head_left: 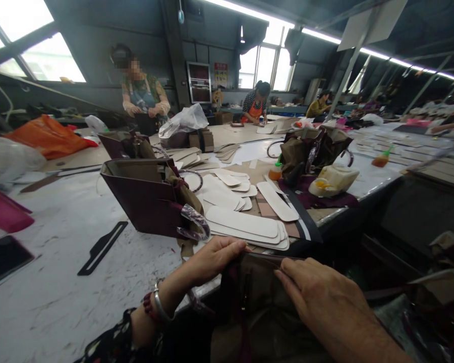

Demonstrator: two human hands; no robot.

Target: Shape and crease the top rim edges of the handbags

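Note:
At the table's near edge I hold a dark brown handbag point(257, 302) in front of me. My left hand point(212, 259), with a bracelet and beads on the wrist, is closed on the bag's top rim at its left side. My right hand point(318, 292) lies on the rim at the right with its fingers curled over the edge. Just beyond my hands a maroon handbag point(144, 196) lies on its side with a plastic-wrapped handle point(194, 222). Next to it sits a stack of cream oblong board pieces point(245, 227).
The white worktable point(60, 262) bears a black strip template point(102, 247), more cream pieces, an orange glue bottle point(275, 171), a brown bag point(314, 148) and a yellowish jug point(333, 180). A person point(142, 96) stands at the far side; others work by the windows.

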